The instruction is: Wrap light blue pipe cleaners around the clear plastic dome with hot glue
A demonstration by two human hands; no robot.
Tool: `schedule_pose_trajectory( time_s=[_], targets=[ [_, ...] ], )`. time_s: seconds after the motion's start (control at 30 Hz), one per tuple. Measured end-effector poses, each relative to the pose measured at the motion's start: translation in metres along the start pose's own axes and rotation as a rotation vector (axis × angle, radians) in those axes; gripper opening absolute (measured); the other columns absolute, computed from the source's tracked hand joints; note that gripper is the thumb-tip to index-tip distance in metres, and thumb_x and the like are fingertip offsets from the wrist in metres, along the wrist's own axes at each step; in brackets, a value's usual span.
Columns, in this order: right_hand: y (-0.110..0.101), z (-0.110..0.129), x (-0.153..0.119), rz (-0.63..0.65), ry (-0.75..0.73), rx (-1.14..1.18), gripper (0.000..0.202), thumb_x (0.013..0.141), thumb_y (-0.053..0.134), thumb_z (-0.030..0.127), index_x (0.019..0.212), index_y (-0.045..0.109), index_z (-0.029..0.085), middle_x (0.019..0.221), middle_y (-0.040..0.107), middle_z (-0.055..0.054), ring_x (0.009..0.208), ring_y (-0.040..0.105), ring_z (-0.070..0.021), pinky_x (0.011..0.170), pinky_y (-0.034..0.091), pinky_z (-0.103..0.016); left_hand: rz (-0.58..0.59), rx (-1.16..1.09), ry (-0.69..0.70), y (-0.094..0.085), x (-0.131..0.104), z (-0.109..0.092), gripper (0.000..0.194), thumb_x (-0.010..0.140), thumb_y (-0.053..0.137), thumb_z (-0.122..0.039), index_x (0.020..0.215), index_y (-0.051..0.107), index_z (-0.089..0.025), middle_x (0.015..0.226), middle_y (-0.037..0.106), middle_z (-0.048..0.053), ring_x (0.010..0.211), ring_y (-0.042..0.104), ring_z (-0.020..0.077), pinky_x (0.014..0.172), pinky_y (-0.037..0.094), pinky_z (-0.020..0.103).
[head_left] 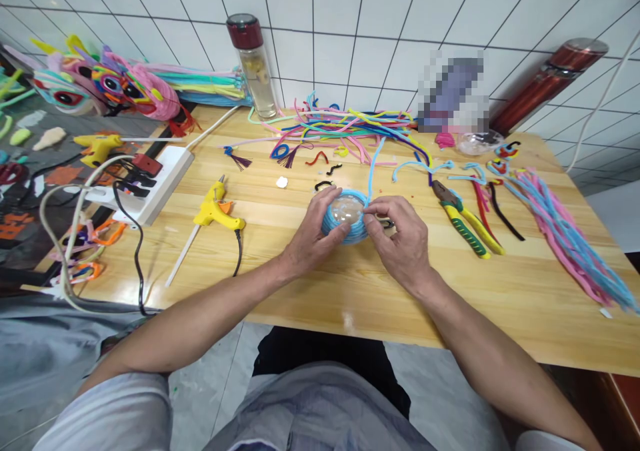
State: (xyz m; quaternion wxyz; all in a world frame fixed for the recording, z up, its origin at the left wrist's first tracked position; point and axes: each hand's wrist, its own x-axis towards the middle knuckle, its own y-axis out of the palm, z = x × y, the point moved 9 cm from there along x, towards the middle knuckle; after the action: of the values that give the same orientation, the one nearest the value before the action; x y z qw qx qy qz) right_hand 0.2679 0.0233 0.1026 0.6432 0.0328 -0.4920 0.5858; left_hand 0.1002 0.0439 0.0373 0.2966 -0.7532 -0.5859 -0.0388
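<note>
My left hand (321, 227) is wrapped round the left side of a clear rounded piece (349, 209) whose rim is coiled with blue pipe cleaner. At the right side of the coil, my right hand (397, 237) pinches a blue pipe cleaner (373, 171), and its loose end sticks up and away from me. A small dark ring-like thing shows partly behind my right fingers; its kind is hidden. Pliers (467, 221) with green and yellow handles lie right of my right hand. A yellow glue gun (220, 212) rests left of my left hand.
Loose pipe cleaners (340, 127) are heaped along the wall beside a glass bottle (257, 71). A red flask (550, 84) stands back right, above pink and blue pipe cleaners (570, 237). On the left are a power strip (163, 184), cords, another glue gun (100, 147) and colourful masks (115, 87).
</note>
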Motion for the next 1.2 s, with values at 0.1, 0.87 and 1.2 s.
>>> schedule_pose_trajectory(
  time_s=[0.1,0.87,1.2],
  targets=[
    [-0.0006,-0.0014,0.0003,-0.007,0.007,0.030,0.005,0.099,0.068,0.021,0.096,0.070,0.025,0.098,0.076,-0.007,0.093,0.073,-0.0231,0.081,0.061,-0.040,-0.001,-0.004,0.004,0.0014,0.0001,0.0009,0.069,0.104,0.058,-0.060,0.162,0.040,-0.028,0.170,0.043,0.016,0.164,0.037,0.0337,0.137,0.029,0.059],
    [0.0011,-0.0041,-0.0012,-0.027,0.044,0.040,0.004,0.094,0.071,0.022,0.095,0.069,0.025,0.098,0.075,-0.006,0.090,0.071,-0.0221,0.075,0.063,-0.038,0.072,0.036,0.019,0.0066,-0.0016,0.0025,0.074,0.107,0.047,-0.065,0.171,0.026,-0.035,0.179,0.030,0.012,0.168,0.027,0.0328,0.139,0.022,0.060],
    [0.0023,-0.0073,-0.0018,-0.017,0.075,0.047,0.003,0.095,0.072,0.028,0.095,0.070,0.027,0.100,0.076,-0.006,0.088,0.071,-0.0226,0.075,0.064,-0.040,0.067,-0.015,-0.060,0.0020,-0.0001,0.0049,0.063,0.112,0.032,-0.058,0.169,0.036,-0.034,0.178,0.037,0.006,0.169,0.027,0.0291,0.140,0.020,0.059]
  ],
)
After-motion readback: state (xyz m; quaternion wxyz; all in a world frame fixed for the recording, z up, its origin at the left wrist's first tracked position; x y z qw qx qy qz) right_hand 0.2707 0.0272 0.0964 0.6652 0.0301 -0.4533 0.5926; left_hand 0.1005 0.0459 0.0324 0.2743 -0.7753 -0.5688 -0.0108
